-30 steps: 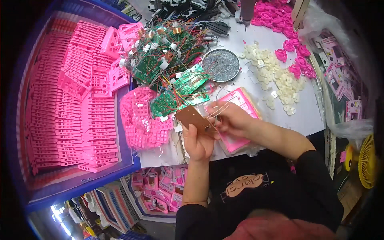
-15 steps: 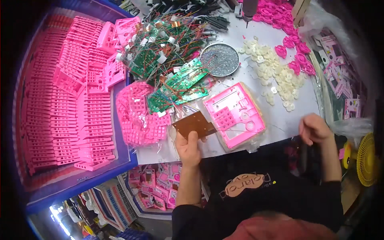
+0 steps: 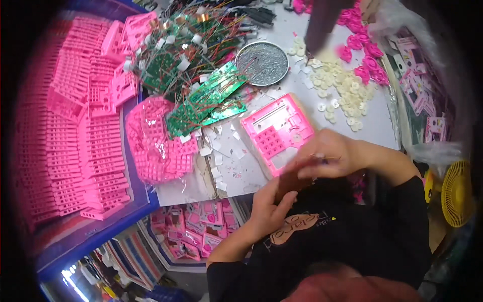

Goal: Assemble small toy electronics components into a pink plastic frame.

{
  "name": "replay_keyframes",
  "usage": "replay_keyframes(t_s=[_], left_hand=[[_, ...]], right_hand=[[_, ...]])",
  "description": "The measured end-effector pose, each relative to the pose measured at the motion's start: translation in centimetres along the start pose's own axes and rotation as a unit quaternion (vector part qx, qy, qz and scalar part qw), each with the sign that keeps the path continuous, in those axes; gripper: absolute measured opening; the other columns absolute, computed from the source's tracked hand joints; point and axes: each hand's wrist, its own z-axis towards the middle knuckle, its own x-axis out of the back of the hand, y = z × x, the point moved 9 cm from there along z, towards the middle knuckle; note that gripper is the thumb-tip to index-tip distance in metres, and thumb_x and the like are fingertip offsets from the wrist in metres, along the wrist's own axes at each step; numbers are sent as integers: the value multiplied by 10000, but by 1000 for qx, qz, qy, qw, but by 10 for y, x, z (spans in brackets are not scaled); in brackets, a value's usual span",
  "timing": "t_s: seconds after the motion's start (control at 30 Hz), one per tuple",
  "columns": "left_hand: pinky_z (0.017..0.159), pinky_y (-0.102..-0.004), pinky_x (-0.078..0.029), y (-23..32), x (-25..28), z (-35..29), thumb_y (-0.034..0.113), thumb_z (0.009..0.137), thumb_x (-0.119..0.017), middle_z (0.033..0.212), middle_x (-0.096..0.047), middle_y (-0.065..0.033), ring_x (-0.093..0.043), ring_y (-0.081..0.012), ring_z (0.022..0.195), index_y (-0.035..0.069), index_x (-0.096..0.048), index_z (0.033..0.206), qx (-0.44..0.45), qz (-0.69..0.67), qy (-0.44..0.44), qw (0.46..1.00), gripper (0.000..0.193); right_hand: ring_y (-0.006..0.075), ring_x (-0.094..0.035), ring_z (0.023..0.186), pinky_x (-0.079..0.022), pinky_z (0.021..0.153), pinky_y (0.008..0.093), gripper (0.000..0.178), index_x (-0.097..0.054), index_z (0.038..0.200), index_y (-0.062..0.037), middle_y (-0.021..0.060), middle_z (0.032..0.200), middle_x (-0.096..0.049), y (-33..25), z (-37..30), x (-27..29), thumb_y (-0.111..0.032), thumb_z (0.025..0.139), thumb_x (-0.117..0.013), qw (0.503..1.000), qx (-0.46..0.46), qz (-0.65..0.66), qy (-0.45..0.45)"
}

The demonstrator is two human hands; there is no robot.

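My left hand grips a brown circuit board by its edge, thumb on the near side. The board is tilted and blurred, held over the table's front edge. My right hand is at the board's other end with fingers curled together; thin wires show by its fingertips, but what it pinches is unclear. Just beyond both hands lies a pink plastic housing on a clear-wrapped pad, with a pink key grid set in it. My right hand hides the housing's near right corner.
A round tin of small metal screws stands behind the housing, beside wired green circuit boards. Cream discs and pink parts lie right. An electric screwdriver hangs overhead. A blue-edged crate of pink housings is left.
My left hand has brought the board right and nearer to me, turning it. My right hand has come in from the right to meet it. The whole view has shifted slightly.
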Motion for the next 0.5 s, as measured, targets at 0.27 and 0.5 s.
replay_keyframes(t_s=[0.27,0.5], left_hand=[[913,-316,-537,-9,14,-14,72,921,-698,1233,-677,-141,-663,-216,1087,23,-556,1382,-38,154,-12,987,484],[689,-319,-507,6,64,-1,61,861,-735,988,-690,-129,-654,-223,829,18,-651,1128,-50,260,128,956,284]], right_hand=[[359,-671,801,-511,717,432,270,-681,1103,-17,181,893,-697,50,64,31,-192,898,-702,976,-61,-209,-18],[380,-662,830,-520,739,460,258,-662,1042,-34,177,892,-692,58,79,21,-226,879,-719,922,-72,-379,-15]])
